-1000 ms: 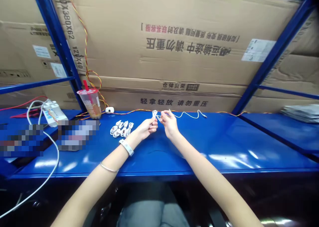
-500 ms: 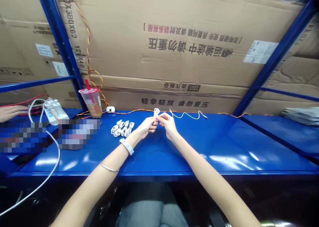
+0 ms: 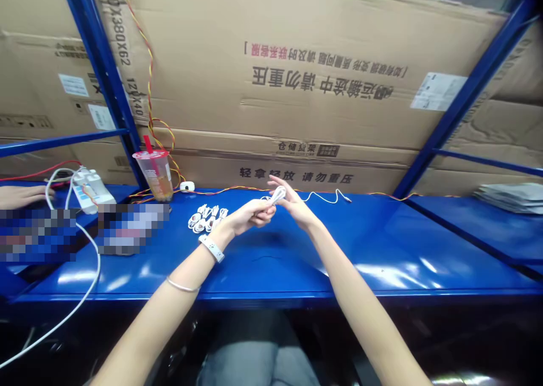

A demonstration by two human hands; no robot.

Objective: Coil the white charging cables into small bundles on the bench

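Two hands of mine up front, one cable bundle between them. Left hand (image 3: 253, 214): closed, thumb and fingers pinching one white cable bundle (image 3: 278, 194), its looped end sticking out toward my right. Right hand (image 3: 293, 203): open, fingers extended past the bundle, thumb side right by it; can't tell if it touches. Bundle is held above the blue tabletop (image 3: 271, 278), near the back edge.

Coiled white cables (image 3: 207, 218): a cluster on the tabletop, left of my left hand; looks like four, but they overlap, so exact count unclear. Loose white cable (image 3: 326, 196): one visible length, wavy, behind and right of my right hand; can't tell if it joins the bundle.

Also: one cup (image 3: 156, 178) with one red straw (image 3: 147, 144), one small white device (image 3: 187, 187) just right of it, one white power strip (image 3: 92, 191). One other person's hand (image 3: 24, 196), far left. One wristband (image 3: 211, 248) and one bangle (image 3: 182, 286), both on my left arm.
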